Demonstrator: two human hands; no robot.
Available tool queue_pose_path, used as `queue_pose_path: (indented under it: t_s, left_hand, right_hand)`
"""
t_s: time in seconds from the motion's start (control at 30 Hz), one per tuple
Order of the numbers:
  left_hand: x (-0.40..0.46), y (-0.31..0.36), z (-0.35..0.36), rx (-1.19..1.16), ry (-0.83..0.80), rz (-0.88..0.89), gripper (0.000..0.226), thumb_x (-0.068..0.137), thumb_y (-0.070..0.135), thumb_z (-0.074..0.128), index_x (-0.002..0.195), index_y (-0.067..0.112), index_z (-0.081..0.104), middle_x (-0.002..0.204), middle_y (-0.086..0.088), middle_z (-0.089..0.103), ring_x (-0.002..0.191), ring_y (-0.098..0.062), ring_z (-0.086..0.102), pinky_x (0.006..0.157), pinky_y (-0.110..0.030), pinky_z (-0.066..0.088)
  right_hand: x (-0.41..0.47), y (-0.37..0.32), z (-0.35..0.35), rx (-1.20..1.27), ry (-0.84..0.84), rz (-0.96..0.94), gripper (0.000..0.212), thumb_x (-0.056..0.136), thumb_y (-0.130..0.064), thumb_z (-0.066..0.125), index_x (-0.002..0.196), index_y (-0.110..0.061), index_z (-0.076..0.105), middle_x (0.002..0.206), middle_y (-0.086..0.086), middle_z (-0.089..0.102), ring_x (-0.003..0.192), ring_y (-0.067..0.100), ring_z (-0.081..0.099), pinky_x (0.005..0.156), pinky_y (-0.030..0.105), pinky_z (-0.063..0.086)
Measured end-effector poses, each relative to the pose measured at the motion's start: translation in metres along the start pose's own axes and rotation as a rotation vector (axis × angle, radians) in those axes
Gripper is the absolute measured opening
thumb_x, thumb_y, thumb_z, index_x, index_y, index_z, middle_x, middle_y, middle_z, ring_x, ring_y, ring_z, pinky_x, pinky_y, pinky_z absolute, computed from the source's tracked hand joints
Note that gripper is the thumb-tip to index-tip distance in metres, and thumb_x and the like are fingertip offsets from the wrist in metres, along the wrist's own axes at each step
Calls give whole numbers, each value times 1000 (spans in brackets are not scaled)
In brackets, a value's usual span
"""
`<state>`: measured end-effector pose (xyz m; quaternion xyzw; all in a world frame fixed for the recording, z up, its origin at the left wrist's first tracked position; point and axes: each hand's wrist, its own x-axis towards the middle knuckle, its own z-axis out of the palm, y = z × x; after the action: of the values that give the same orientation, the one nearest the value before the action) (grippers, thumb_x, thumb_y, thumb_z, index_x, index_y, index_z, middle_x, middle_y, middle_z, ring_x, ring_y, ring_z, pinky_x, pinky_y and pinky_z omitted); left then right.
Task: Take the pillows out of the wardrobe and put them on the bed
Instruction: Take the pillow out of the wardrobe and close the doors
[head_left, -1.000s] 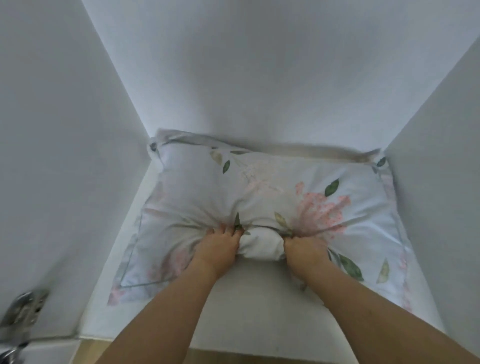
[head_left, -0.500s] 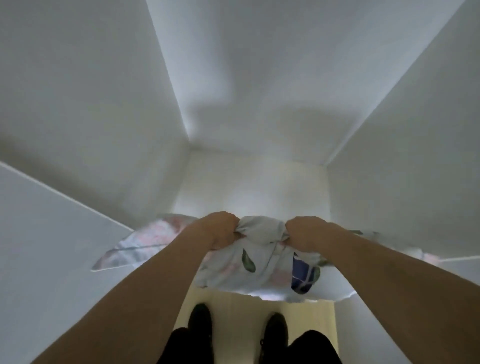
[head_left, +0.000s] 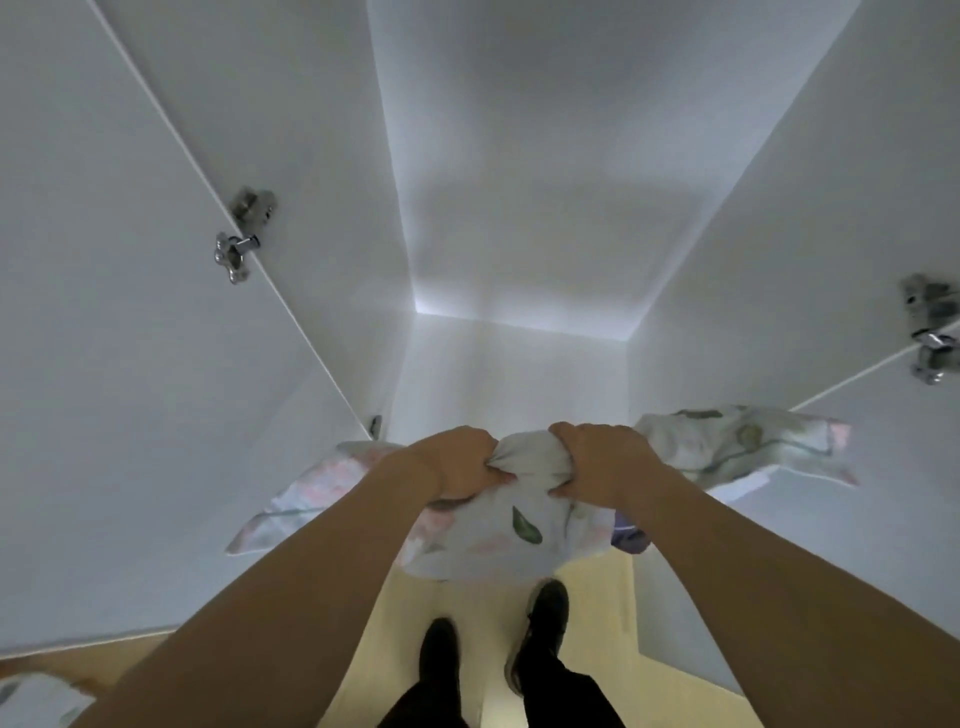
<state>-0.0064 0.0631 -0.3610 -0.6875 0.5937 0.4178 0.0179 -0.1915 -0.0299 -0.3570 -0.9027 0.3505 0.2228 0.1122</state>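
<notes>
A white pillow (head_left: 498, 540) with pink flowers and green leaves hangs in the air in front of the open white wardrobe (head_left: 519, 234). My left hand (head_left: 457, 462) and my right hand (head_left: 597, 462) both grip a bunched fold at its near edge, close together. The pillow's ends spread out to the left and to the right behind my forearms. The wardrobe compartment behind it shows bare white walls. The bed is not in view.
Two open white doors flank me, with metal hinges on the left door (head_left: 241, 241) and the right door (head_left: 932, 332). My dark shoes (head_left: 540, 634) stand on a pale wooden floor. A bit of floral fabric (head_left: 31, 701) shows at the bottom left corner.
The pillow has come off the wardrobe shelf and out past the doors, held in both hands. I have stepped back; door hinges and more floor are now in view.
</notes>
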Motion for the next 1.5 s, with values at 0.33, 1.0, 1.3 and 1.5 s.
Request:
queue_pose_path:
  t_s: [0.33,1.0,1.3,1.5]
  left_hand:
    - [-85,-17,21,-143,154,-91,27,91,45,60,91,18,64,94,-1,66,90,-21,60,71,-29,39]
    - [-268,-105,73,-1159,1348,-948,24,94,23,48,111,6,47,111,-14,54,125,-35,48,89,-32,35]
    - [-268,-94,52,-1015,1633,-759,37,98,31,41,127,7,40,118,-12,57,100,-31,56,81,-33,38]
    - [-245,-51,88,-574,1682,-792,29,102,32,36,97,5,43,96,-15,52,78,-28,45,67,-34,31]
  right_hand:
    - [-31,-70,-19,154,-148,-135,17,87,-19,54,103,-15,56,110,7,62,97,23,59,81,31,46]
    - [-62,-171,-45,-458,-394,-278,48,97,-17,53,140,1,42,146,18,40,130,34,44,107,41,38]
    - [-67,-153,-34,-308,-335,-83,65,90,-27,62,143,-1,35,142,17,44,121,36,52,101,43,44]
    - [-69,-145,-24,-246,-305,-104,56,91,-25,60,139,-3,43,140,16,47,123,35,50,98,40,42]
